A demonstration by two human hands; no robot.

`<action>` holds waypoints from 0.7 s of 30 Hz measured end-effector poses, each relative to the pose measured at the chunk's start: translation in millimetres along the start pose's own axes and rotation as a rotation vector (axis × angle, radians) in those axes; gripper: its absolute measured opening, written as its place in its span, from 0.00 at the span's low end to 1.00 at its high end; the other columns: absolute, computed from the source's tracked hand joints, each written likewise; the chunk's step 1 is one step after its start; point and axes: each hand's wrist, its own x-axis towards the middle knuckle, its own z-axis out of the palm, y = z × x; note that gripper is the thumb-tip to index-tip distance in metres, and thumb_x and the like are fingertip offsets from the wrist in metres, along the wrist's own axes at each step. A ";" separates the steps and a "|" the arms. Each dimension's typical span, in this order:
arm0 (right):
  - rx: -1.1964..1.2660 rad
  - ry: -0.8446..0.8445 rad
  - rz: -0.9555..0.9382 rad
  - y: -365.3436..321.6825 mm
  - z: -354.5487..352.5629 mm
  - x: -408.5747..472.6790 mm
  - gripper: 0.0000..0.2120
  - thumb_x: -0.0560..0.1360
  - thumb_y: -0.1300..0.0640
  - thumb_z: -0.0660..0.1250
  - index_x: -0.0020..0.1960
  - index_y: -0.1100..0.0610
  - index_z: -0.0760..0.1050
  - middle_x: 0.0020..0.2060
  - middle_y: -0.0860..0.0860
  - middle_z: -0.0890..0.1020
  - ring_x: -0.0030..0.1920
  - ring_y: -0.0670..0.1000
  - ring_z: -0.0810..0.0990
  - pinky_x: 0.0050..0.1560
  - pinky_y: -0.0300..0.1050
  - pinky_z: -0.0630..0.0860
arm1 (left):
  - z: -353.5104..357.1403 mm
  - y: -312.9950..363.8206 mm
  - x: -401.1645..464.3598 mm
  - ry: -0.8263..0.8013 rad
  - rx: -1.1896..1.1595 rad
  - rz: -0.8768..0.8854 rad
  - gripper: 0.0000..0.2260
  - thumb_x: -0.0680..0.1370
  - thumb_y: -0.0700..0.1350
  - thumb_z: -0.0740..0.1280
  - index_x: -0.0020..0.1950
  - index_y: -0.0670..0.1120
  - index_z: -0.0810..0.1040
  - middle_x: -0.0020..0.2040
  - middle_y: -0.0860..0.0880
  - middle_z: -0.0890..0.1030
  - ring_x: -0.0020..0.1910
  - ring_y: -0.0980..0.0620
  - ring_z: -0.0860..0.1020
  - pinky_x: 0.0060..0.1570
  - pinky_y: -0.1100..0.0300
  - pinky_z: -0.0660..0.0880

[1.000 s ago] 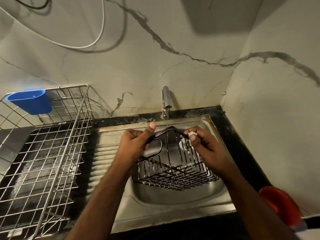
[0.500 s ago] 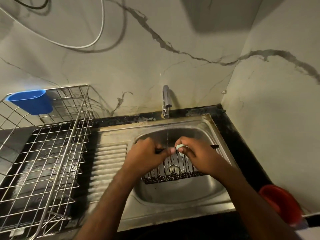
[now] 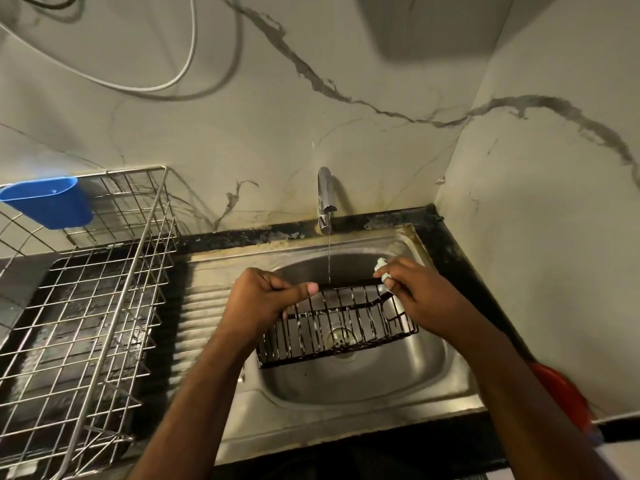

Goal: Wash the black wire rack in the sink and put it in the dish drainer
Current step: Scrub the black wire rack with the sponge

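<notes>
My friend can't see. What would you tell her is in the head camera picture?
Two hands hold a black wire rack over a steel sink under a thin stream from the tap. The left hand grips its left end; the right hand pinches a pale scrap at its right end. A wire dish drainer stands left.

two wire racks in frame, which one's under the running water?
The black rack, held over the sink in both hands. The silver drainer sits left, away from the tap.
</notes>
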 end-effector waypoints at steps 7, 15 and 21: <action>0.037 -0.093 -0.201 -61.5 7.3 0.7 0.24 0.83 0.56 0.60 0.77 0.43 0.60 0.71 0.49 0.73 0.73 0.43 0.65 0.76 0.43 0.53 | 19.1 -0.1 -3.1 -0.068 -0.033 0.003 0.20 0.70 0.53 0.79 0.24 0.46 0.78 0.21 0.49 0.72 0.22 0.51 0.66 0.29 0.59 0.68; -0.034 -0.101 -0.178 -60.8 -10.2 -3.4 0.26 0.81 0.65 0.61 0.75 0.47 0.64 0.73 0.43 0.68 0.69 0.36 0.53 0.62 0.17 0.41 | 20.9 3.4 0.3 -0.056 -0.015 -0.007 0.19 0.70 0.54 0.79 0.25 0.47 0.79 0.23 0.48 0.75 0.23 0.51 0.69 0.32 0.58 0.71; 0.082 0.042 -0.006 -43.9 -15.1 -7.5 0.20 0.79 0.63 0.66 0.67 0.46 0.75 0.64 0.48 0.80 0.59 0.38 0.76 0.66 0.37 0.70 | 23.6 3.8 -0.3 -0.047 -0.031 -0.016 0.19 0.69 0.54 0.80 0.24 0.48 0.78 0.23 0.48 0.75 0.23 0.52 0.70 0.34 0.57 0.74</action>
